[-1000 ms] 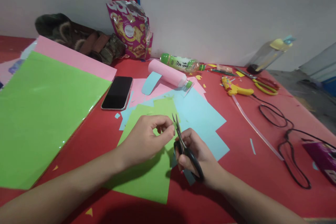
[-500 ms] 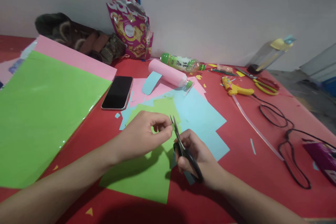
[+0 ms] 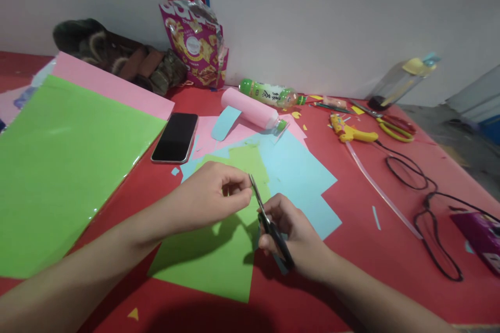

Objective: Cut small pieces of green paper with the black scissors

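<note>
My right hand (image 3: 291,229) grips a pair of black-handled scissors (image 3: 275,237), whose blades point up and left and look closed. My left hand (image 3: 214,190) is pinched right at the blade tips; whatever sits between its thumb and forefinger is too small to make out. Beneath both hands lies a green paper sheet (image 3: 219,270), with light blue paper (image 3: 300,171) under it to the right. Behind them rests a pink-wrapped bottle (image 3: 250,108) with a green cap, and a blue paper piece (image 3: 225,124) leans against it.
A phone (image 3: 175,138) lies left of the hands, beside a large green sheet (image 3: 78,166). On the right are a yellow glue gun (image 3: 351,131) with its cord, and yellow-handled pliers or scissors (image 3: 394,129). A snack bag (image 3: 195,47) and a drink bottle (image 3: 269,92) stand along the wall.
Both hands have shifted slightly left. The scissor blades, slightly apart before, have closed near my left fingertips.
</note>
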`<move>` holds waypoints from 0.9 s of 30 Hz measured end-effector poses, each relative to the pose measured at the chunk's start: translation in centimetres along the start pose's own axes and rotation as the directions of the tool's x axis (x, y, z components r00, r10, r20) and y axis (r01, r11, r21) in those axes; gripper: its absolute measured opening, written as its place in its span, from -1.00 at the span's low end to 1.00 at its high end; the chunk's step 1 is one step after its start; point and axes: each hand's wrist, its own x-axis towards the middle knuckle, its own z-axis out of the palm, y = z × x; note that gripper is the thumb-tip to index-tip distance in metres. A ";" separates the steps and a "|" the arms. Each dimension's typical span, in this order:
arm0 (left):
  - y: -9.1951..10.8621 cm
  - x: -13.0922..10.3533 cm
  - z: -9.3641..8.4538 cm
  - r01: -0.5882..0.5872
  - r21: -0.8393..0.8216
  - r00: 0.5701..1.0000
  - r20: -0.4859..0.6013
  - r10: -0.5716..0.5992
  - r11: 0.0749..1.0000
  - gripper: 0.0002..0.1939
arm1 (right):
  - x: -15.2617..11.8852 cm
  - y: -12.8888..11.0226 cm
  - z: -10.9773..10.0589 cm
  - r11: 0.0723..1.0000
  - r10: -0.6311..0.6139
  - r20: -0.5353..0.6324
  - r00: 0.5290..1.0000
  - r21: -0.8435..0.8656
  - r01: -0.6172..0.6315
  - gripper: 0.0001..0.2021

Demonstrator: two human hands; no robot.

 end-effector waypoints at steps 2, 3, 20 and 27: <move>0.0 0.0 0.0 0.010 0.002 1.000 0.013 -0.010 1.000 -0.82 | 0.1 0.1 0.0 1.000 0.002 -0.020 1.000 -0.027 -0.002 -0.60; 0.0 0.0 0.0 0.015 0.000 1.000 0.019 -0.015 1.000 -0.83 | 0.2 0.2 0.0 0.999 0.004 -0.031 0.999 -0.039 -0.005 -0.60; -0.4 0.1 1.1 -0.051 -0.035 0.942 0.331 0.060 0.998 -0.84 | 0.7 -0.4 0.1 0.953 -0.036 -0.142 0.989 0.293 0.076 -0.57; -0.5 0.0 1.8 -0.119 -0.030 0.921 0.370 0.121 0.992 -0.84 | 0.6 -0.5 0.3 0.969 -0.039 -0.133 0.990 0.236 0.070 -0.58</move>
